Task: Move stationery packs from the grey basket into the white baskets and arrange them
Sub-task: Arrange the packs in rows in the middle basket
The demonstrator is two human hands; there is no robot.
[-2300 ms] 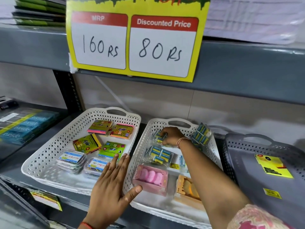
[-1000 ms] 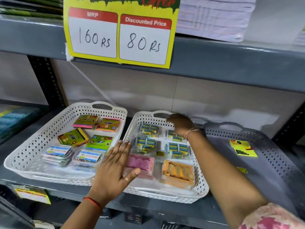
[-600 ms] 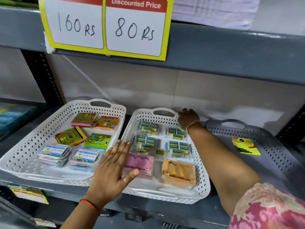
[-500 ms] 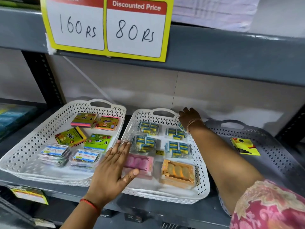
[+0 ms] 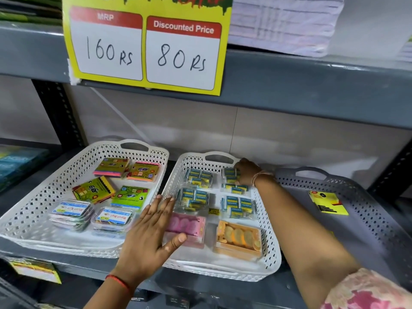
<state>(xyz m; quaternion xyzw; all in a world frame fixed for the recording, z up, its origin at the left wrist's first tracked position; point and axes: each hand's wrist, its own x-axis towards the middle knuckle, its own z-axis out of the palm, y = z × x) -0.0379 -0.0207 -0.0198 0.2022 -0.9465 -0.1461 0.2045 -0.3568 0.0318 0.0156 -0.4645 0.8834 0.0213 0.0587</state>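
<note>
Two white baskets stand side by side on a grey shelf. The left white basket (image 5: 33, 210) holds colourful note pads and clear boxes. The right white basket (image 5: 270, 246) holds several blue eraser packs (image 5: 196, 198), a pink pack (image 5: 189, 226) and an orange pack (image 5: 239, 238). My left hand (image 5: 151, 235) lies flat and open over the rims between the two baskets, thumb on the pink pack. My right hand (image 5: 247, 172) reaches to the far right corner, fingers closed on a blue eraser pack (image 5: 229, 175). The grey basket (image 5: 365, 210) stands at the right with a yellow pack (image 5: 327, 201) in it.
A grey shelf (image 5: 312, 81) overhangs close above, carrying a yellow price sign (image 5: 147, 45) and stacked paper. A black upright (image 5: 58, 112) stands at the left, with teal packs (image 5: 15, 161) beyond it. A yellow label (image 5: 35, 270) sits on the shelf's front edge.
My right hand has come back from the basket's far rim and handle onto the rear right blue eraser pack. My left hand has stayed flat in place. The view tilted up slightly.
</note>
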